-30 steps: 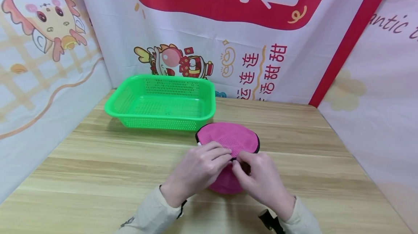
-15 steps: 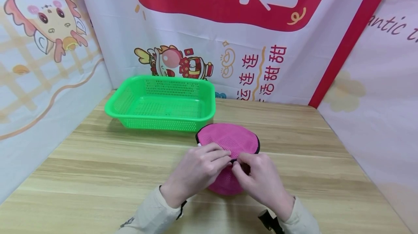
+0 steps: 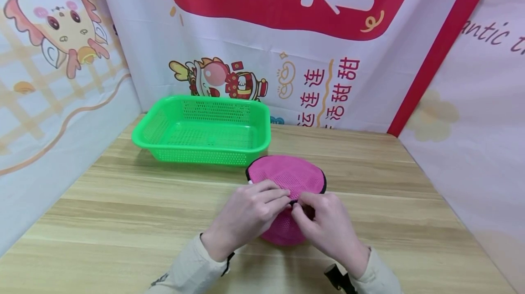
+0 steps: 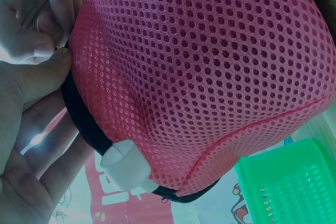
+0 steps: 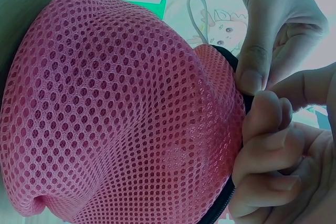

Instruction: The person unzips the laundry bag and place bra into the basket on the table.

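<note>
L hand & R hand both clamped on zip; bag on tabletop nr. basket. Poss. faults: soft bag bunches, snagging zip; pinch slips, zip being narrow.

The sleeves are cream, the straps black.

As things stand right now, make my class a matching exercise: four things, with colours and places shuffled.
1. mesh bag
2. basket
3. tab
4. table

A. white, at the black trim
B. wood-grained, under the basket
C. pink, gripped by the left hand and right hand
D. green, with perforated sides

Pairs: 1-C, 2-D, 3-A, 4-B
</note>
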The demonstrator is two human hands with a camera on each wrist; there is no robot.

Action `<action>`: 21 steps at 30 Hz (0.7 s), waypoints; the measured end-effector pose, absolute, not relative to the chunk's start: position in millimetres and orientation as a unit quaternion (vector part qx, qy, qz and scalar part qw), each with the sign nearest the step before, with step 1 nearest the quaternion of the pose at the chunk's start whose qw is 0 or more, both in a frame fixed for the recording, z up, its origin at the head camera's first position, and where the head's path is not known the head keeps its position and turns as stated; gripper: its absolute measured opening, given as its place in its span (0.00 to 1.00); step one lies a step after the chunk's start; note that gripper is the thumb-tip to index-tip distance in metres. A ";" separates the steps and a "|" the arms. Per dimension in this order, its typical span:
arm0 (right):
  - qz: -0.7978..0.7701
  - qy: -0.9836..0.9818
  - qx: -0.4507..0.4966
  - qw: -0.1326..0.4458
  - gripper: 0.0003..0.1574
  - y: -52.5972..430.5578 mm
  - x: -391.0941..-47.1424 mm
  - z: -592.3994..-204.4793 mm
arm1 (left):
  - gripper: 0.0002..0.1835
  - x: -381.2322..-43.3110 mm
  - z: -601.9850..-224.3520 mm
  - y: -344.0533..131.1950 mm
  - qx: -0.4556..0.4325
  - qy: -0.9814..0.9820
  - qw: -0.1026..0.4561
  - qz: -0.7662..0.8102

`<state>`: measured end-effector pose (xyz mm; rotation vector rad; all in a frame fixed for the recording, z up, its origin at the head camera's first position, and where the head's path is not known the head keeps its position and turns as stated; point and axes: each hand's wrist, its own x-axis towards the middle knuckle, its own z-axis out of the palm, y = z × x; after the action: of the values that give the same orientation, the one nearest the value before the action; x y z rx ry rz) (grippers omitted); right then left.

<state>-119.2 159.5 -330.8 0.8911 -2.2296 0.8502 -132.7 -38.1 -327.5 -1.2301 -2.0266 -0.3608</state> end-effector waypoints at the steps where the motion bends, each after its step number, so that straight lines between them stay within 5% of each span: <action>1: 0.319 -0.837 0.334 0.292 0.25 159.5 -119.2 -330.9 | 0.09 -132.6 -327.5 -38.2 -0.478 -0.788 0.362 -0.141; 21: 0.323 -0.838 0.332 0.288 0.24 160.8 -118.2 -329.9 | 0.09 -133.4 -327.9 -38.6 -0.480 -0.785 0.364 -0.145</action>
<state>-118.2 160.8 -329.9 0.8869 -2.2386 0.8621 -133.4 -38.6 -327.9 -1.2351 -2.0203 -0.3720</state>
